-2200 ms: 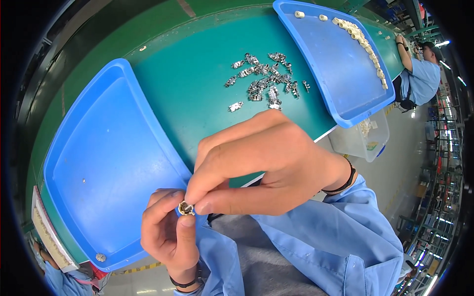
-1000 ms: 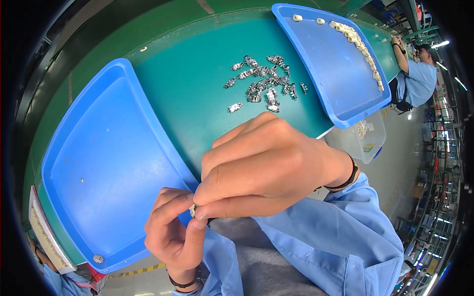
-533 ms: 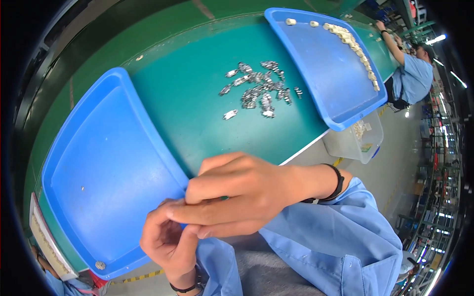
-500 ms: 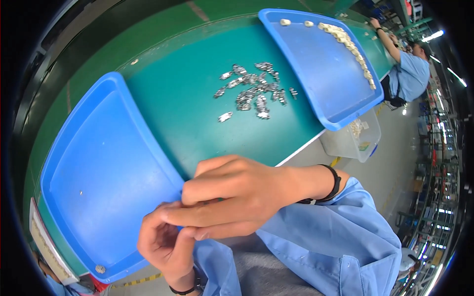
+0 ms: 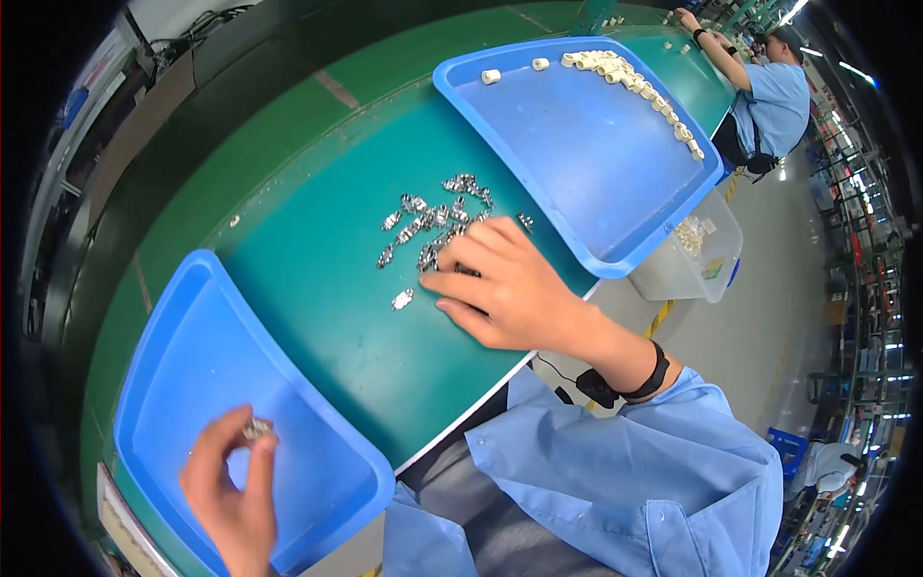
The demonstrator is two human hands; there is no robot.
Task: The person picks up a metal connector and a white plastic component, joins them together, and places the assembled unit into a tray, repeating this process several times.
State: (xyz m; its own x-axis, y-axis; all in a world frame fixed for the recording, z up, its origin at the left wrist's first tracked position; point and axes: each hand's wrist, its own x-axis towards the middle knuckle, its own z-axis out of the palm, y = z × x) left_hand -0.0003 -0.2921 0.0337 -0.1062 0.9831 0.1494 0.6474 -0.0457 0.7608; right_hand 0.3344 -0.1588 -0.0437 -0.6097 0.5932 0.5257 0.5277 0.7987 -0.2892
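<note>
My left hand (image 5: 228, 495) is over the left blue tray (image 5: 252, 322), pinching a small metallic-looking piece (image 5: 256, 428) between thumb and index finger. Its exact kind is too small to make out. On the green worktop, my right hand (image 5: 514, 288) reaches down at a loose pile of small shiny metal parts (image 5: 415, 229). Its fingers are bent and its thumb stands apart from the index finger. The hand covers some of the pile, and I see nothing held in it. One metal part (image 5: 403, 299) lies alone, nearer me than the pile.
At the right, a second blue tray (image 5: 567, 154) holds several cream-coloured cylindrical pieces (image 5: 635, 79) along its far and right edges. Below the worktop's edge stands a clear plastic bin (image 5: 687, 255) with small pieces inside. A person in a blue shirt (image 5: 774, 108) works farther along.
My hands, together in front of me before, have parted. The left has moved over the left tray with the small piece; the right has reached to the metal pile. The view has shifted.
</note>
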